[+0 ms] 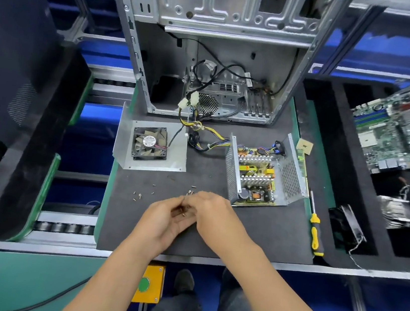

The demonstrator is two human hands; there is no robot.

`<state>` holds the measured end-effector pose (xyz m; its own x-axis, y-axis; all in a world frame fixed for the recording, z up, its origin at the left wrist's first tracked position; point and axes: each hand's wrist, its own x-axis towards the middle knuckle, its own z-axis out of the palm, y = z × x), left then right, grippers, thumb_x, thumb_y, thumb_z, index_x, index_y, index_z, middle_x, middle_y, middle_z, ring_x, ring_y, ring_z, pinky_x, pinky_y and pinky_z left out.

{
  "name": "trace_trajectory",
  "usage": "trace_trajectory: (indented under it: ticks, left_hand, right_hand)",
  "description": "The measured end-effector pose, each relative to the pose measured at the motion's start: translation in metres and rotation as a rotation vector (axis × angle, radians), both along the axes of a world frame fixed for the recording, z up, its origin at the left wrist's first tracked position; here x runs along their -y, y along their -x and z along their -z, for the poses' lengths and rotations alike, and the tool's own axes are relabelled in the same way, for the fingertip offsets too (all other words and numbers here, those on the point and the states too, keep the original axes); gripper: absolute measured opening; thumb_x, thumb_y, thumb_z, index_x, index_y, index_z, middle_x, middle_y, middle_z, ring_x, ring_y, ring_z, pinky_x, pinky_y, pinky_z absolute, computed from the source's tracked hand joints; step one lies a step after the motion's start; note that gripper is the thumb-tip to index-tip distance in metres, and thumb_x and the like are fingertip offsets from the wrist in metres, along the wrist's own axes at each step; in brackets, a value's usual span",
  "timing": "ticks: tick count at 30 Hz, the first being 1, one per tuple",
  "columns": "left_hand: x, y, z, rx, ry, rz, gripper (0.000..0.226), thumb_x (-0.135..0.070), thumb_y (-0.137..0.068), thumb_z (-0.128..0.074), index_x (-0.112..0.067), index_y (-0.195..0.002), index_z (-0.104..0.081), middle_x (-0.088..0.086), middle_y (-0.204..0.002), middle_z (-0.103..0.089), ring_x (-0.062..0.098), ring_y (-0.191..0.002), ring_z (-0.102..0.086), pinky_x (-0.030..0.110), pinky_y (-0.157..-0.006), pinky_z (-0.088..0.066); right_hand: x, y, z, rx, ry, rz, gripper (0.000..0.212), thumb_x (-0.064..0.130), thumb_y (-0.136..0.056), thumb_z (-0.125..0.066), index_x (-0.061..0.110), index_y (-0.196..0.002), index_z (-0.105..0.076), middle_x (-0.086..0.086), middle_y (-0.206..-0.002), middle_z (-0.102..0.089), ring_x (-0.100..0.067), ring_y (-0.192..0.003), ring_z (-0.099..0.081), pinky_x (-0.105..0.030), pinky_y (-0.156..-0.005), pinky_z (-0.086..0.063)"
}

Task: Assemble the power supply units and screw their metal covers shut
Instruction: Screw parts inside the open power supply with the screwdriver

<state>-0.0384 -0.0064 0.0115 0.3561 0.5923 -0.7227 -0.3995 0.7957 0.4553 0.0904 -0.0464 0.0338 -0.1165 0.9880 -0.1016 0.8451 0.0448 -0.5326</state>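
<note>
Both hands meet low over the desk [253, 236]: the left hand [163, 222] lies cupped palm-up with small screws [183, 209] in it, and the right hand [212, 214] pinches at them with curled fingers. Beyond the right hand sits the open power supply box [262, 174] with its circuit board inside. Beyond the left lies the metal cover [151, 145] with its fan, with loose screws [140, 195] between, and a yellow screwdriver [315, 227] lies to the right.
</note>
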Motion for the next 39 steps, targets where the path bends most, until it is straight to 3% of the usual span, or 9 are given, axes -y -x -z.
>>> trace_trajectory:
  ticks: [7, 11, 13, 17, 21, 25, 29, 33, 39]
  left_hand:
    - [0.005, -0.027, -0.003, -0.110, -0.042, 0.169, 0.018, 0.007, -0.096, -0.050, 0.008, -0.102, -0.067, 0.022, -0.093, -0.075, 0.025, -0.083, -0.075, 0.024, -0.064, -0.059]
    - [0.015, -0.048, -0.014, -0.187, -0.080, 0.316, 0.014, -0.010, -0.090, -0.065, 0.000, -0.095, -0.072, 0.013, -0.084, -0.075, 0.015, -0.068, -0.072, 0.020, -0.057, -0.056]
    - [0.020, -0.062, -0.021, -0.152, -0.082, 0.357, 0.019, -0.022, -0.080, -0.070, -0.005, -0.084, -0.076, 0.009, -0.077, -0.072, 0.011, -0.059, -0.066, 0.018, -0.051, -0.053]
    - [0.028, -0.092, -0.034, -0.070, -0.043, 0.344, 0.020, -0.025, -0.077, -0.070, -0.007, -0.076, -0.079, 0.009, -0.076, -0.070, 0.011, -0.059, -0.065, 0.018, -0.051, -0.053]
    - [0.028, -0.120, -0.043, 0.009, 0.017, 0.274, 0.022, -0.010, -0.089, -0.060, 0.007, -0.096, -0.071, 0.022, -0.091, -0.074, 0.024, -0.079, -0.075, 0.024, -0.062, -0.059]
    - [0.016, -0.144, -0.052, 0.067, 0.058, 0.196, 0.025, -0.008, -0.097, -0.053, 0.012, -0.105, -0.065, 0.030, -0.102, -0.071, 0.035, -0.091, -0.074, 0.031, -0.066, -0.061]
    - [0.007, -0.158, -0.057, 0.073, 0.052, 0.117, 0.037, -0.012, -0.072, -0.068, 0.012, -0.100, -0.068, 0.031, -0.104, -0.070, 0.037, -0.092, -0.073, 0.033, -0.065, -0.061]
    - [0.002, -0.167, -0.057, 0.021, 0.009, 0.065, 0.023, -0.005, -0.080, -0.068, 0.009, -0.097, -0.071, 0.026, -0.101, -0.073, 0.032, -0.090, -0.074, 0.030, -0.065, -0.060]
    - [0.000, -0.174, -0.060, -0.002, -0.041, 0.019, 0.019, 0.001, -0.093, -0.059, 0.004, -0.086, -0.076, 0.016, -0.090, -0.075, 0.023, -0.083, -0.076, 0.023, -0.064, -0.059]
  right_hand:
    - [0.076, -0.077, -0.006, -0.083, -0.503, 0.754, 0.006, 0.021, -0.092, -0.068, 0.014, -0.092, -0.068, 0.002, -0.083, -0.060, -0.014, -0.075, -0.058, -0.018, -0.073, -0.046]
    - [0.113, -0.148, 0.024, 0.104, -0.050, 1.122, 0.036, 0.031, -0.088, -0.073, 0.004, -0.110, -0.062, -0.015, -0.098, -0.059, -0.035, -0.095, -0.052, -0.043, -0.086, -0.041]
    - [0.118, -0.161, 0.036, 0.065, 0.131, 1.102, 0.040, 0.033, -0.091, -0.070, 0.004, -0.116, -0.060, -0.015, -0.102, -0.059, -0.034, -0.096, -0.053, -0.044, -0.085, -0.043]
    - [0.120, -0.177, 0.043, -0.082, 0.109, 1.086, 0.020, 0.026, -0.097, -0.061, 0.010, -0.109, -0.062, 0.001, -0.087, -0.059, -0.024, -0.087, -0.056, -0.035, -0.075, -0.043]
    - [0.114, -0.190, 0.024, -0.324, -0.094, 1.228, 0.011, 0.027, -0.097, -0.056, 0.036, -0.092, -0.058, 0.008, -0.090, -0.064, -0.009, -0.085, -0.062, -0.017, -0.067, -0.041]
    - [0.096, -0.207, -0.011, -0.567, -0.272, 1.225, 0.014, 0.027, -0.098, -0.054, 0.037, -0.096, -0.064, 0.004, -0.085, -0.069, -0.001, -0.067, -0.066, -0.006, -0.060, -0.045]
    - [0.079, -0.225, -0.036, -0.656, -0.289, 1.036, 0.015, 0.025, -0.098, -0.058, 0.036, -0.096, -0.068, 0.005, -0.079, -0.067, -0.003, -0.065, -0.065, -0.013, -0.065, -0.048]
    - [0.069, -0.239, -0.045, -0.695, -0.224, 0.856, 0.022, 0.019, -0.097, -0.059, 0.040, -0.095, -0.068, 0.008, -0.077, -0.066, -0.007, -0.068, -0.065, -0.033, -0.069, -0.052]
    - [0.059, -0.245, -0.051, -0.811, -0.147, 0.691, 0.028, 0.004, -0.095, -0.060, 0.030, -0.101, -0.069, 0.008, -0.086, -0.067, -0.009, -0.070, -0.064, -0.015, -0.066, -0.049]
